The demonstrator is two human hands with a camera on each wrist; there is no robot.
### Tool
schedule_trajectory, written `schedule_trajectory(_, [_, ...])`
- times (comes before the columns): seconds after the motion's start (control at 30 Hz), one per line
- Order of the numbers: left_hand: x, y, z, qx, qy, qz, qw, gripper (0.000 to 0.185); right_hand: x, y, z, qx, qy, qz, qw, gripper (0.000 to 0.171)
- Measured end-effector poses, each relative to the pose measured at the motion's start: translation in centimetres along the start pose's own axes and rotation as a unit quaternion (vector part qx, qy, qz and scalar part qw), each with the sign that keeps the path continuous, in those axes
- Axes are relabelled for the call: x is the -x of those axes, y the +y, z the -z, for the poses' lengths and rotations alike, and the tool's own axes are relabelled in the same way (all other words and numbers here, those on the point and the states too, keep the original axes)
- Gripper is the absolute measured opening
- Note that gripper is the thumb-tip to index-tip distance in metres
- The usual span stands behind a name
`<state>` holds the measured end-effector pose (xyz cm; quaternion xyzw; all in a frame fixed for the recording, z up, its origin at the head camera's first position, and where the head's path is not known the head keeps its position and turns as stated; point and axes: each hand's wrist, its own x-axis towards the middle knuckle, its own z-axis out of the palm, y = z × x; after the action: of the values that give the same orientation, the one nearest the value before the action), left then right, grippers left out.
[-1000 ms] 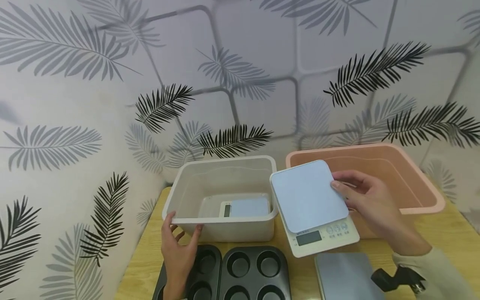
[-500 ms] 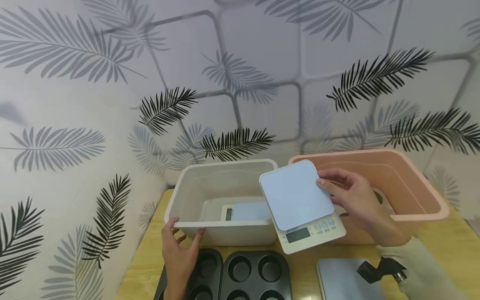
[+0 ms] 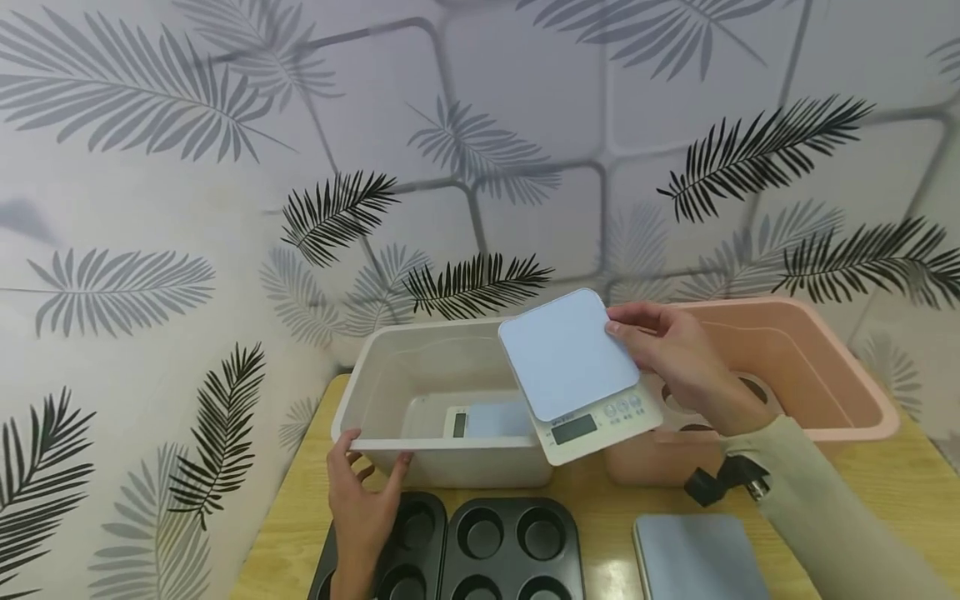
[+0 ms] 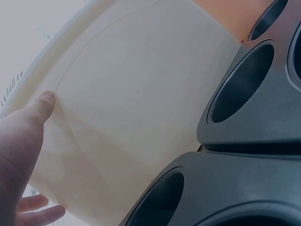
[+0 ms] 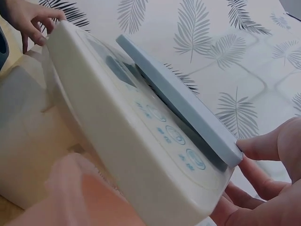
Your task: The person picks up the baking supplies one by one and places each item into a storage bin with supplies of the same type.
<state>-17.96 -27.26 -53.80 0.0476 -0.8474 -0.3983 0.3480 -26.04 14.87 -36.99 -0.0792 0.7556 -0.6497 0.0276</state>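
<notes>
Higher and farther left now, the right hand (image 3: pixel 678 354) pinches a digital kitchen scale (image 3: pixel 573 358) by its edge, holding it tilted at the cream bin's (image 3: pixel 457 468) right end; the left hand (image 3: pixel 363 508) spreads against its near-left corner, beside muffin pans (image 3: pixel 510 550) on the counter (image 3: pixel 606 525).

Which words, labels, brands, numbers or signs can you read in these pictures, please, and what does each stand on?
No text can be read with certainty.
Scale in the right hand: small print by its display and blue marks on and beside three round buttons, all too small or blurred; no digits can be made out.
Second scale in the white bin: no lettering or digits legible on its screen.
</notes>
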Motion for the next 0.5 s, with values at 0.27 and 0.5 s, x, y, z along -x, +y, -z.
schedule_trajectory(0.27, [-0.3, -0.2, 0.1, 0.0, 0.002, -0.008, 1.0, 0.089, -3.9, -1.5, -1.5, 0.008, -0.028, -0.007, 1.0, 0.043])
schedule_trajectory(0.5, [0.1, 0.2, -0.2, 0.009, -0.002, -0.007, 0.9999, 0.085, -6.9, -2.1, -3.2, -0.001, -0.049, -0.018, 0.999, 0.039])
